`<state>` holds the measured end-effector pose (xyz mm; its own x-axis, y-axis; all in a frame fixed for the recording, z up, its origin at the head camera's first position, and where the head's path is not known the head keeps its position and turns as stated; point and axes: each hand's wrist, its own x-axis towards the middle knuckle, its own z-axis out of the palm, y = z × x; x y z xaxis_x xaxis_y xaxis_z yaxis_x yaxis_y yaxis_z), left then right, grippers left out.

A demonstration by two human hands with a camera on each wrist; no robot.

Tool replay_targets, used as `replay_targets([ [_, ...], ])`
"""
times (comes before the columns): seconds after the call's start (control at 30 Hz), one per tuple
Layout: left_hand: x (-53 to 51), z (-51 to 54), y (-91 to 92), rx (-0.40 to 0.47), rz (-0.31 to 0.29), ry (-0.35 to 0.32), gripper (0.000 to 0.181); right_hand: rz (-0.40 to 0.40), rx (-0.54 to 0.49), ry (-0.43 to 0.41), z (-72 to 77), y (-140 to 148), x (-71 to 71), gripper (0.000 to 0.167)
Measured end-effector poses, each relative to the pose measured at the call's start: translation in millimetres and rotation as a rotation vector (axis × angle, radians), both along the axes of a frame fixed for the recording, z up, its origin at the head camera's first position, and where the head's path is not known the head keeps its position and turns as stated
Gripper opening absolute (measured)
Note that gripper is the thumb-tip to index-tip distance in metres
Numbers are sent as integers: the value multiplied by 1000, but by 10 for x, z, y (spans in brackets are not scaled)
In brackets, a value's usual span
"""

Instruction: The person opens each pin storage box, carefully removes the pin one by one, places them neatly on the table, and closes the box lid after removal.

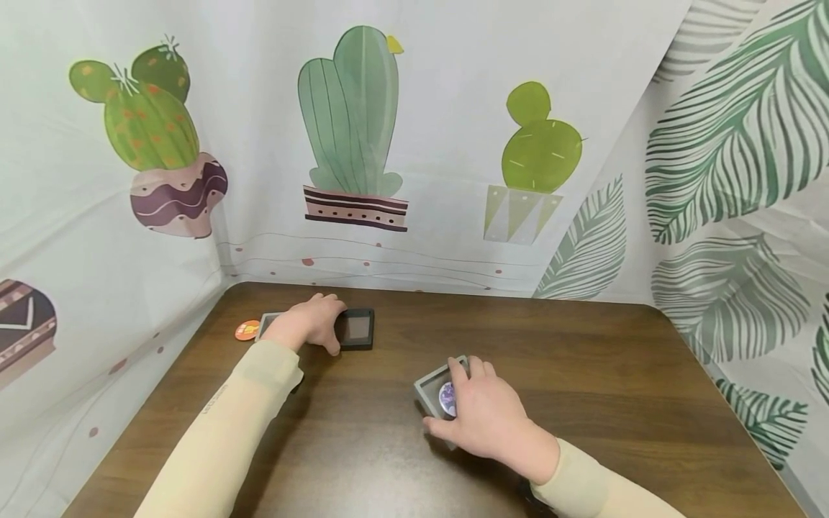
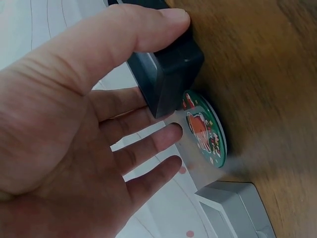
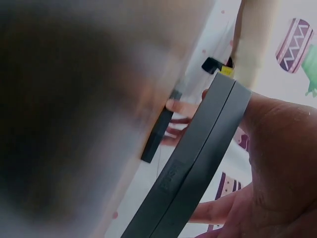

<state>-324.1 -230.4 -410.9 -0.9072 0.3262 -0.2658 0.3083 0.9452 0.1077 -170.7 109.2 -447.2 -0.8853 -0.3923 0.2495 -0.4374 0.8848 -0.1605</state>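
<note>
At the back left of the table, my left hand [image 1: 314, 321] grips a black square display frame [image 1: 356, 329] with a clear window, thumb on the near side and fingers on the far side. In the left wrist view a green round badge [image 2: 205, 131] with a cartoon print lies beside that frame, hidden by the hand in the head view. My right hand [image 1: 486, 414] holds a grey display frame [image 1: 427, 392] by opposite edges, nearer the table's middle. Through its window shows a purple round badge [image 1: 447, 398]. A seam runs along the grey frame's side [image 3: 190, 158] in the right wrist view.
Another grey frame [image 2: 242, 208] lies left of the black one, mostly covered by the left forearm in the head view. An orange-red round badge [image 1: 247, 330] is beside it. The brown wooden table [image 1: 583, 360] meets a cactus-printed cloth [image 1: 440, 144] at the back.
</note>
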Motion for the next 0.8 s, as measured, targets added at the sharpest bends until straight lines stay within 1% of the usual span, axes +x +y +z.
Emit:
replay_targets([
  [0.2, -16, -21, -11, -3, -4, -5, 90, 22, 26, -36, -34, -66, 84, 105],
  [0.57, -14, -10, -8, 7, -9, -15, 89, 51, 64, -46, -45, -123, 197, 106],
  [0.8, -26, -24, -10, 2, -8, -20, 91, 75, 93, -49, -50, -146, 253, 105],
])
